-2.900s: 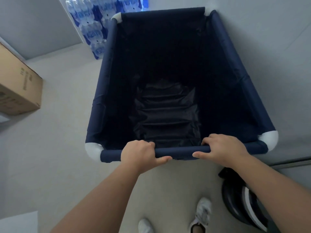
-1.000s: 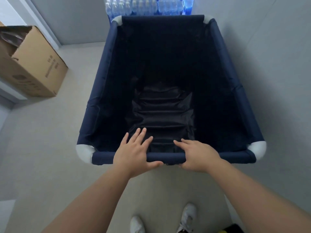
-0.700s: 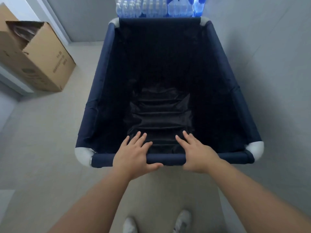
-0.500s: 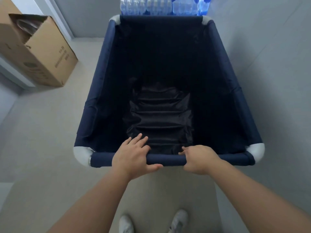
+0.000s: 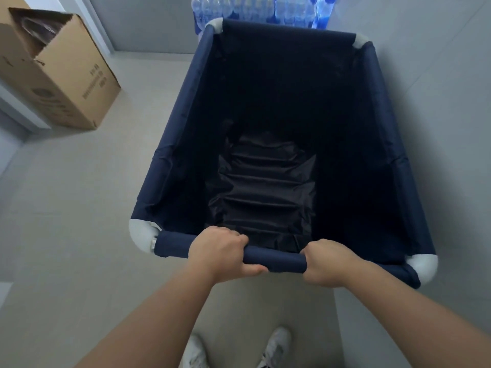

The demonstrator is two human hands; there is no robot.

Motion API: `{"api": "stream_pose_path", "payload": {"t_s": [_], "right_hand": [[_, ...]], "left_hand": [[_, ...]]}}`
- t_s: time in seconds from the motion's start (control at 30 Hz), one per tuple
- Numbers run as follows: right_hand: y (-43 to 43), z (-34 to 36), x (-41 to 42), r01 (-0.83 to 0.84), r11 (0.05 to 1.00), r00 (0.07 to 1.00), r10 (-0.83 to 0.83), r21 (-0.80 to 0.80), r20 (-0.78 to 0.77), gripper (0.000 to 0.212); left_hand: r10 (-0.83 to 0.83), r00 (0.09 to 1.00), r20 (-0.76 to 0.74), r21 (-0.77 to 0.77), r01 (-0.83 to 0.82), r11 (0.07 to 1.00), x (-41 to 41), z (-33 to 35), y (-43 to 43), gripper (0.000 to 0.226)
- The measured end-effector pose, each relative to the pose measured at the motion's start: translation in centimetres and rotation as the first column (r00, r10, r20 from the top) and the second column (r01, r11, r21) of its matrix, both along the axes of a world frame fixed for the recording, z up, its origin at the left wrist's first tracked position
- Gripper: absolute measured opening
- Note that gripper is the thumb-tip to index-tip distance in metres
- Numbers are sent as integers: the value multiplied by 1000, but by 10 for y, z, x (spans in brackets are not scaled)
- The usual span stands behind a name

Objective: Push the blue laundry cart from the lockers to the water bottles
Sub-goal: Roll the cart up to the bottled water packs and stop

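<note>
The blue laundry cart fills the middle of the head view, a dark navy fabric bin with white corner joints and nothing inside. My left hand and my right hand are both wrapped around its near top rail, side by side. Packs of water bottles stand against the wall right behind the cart's far rail. Whether the cart touches them I cannot tell.
An open cardboard box sits on the floor at the left, by a door frame. A grey wall runs close along the cart's right side. My white shoes show below, on pale floor.
Both hands have curled shut around the near rail, after resting with fingers spread. The cart's far end has swung a little to the right, and the bottles stay right behind it.
</note>
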State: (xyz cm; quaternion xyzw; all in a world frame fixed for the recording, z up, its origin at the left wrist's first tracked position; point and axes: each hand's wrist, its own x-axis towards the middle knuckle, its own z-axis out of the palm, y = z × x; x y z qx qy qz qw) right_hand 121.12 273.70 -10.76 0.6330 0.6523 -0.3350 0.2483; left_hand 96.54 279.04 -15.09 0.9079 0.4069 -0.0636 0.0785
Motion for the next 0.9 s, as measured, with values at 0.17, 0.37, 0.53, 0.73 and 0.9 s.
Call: {"api": "stream_pose_path", "payload": {"t_s": [0.17, 0.37, 0.53, 0.73, 0.9], "right_hand": [[-19, 2, 24, 223, 975, 963, -217, 16, -161, 88], [-19, -4, 23, 265, 951, 960, -244, 161, -141, 101], [-18, -8, 27, 231, 954, 970, -211, 191, -123, 101], [-17, -8, 33, 202, 960, 976, -180, 193, -122, 107], [-15, -12, 39, 126, 960, 992, -118, 250, -47, 104]], "left_hand": [[-8, 999, -43, 13, 9, 1000, 5, 4, 7, 75], [25, 998, -57, -18, -26, 1000, 16, 5, 10, 84], [62, 997, -33, -42, -64, 997, 18, 6, 7, 100], [103, 994, -39, -71, -106, 992, 21, 6, 1, 86], [107, 994, -30, -58, -109, 992, 25, 7, -1, 82]]}}
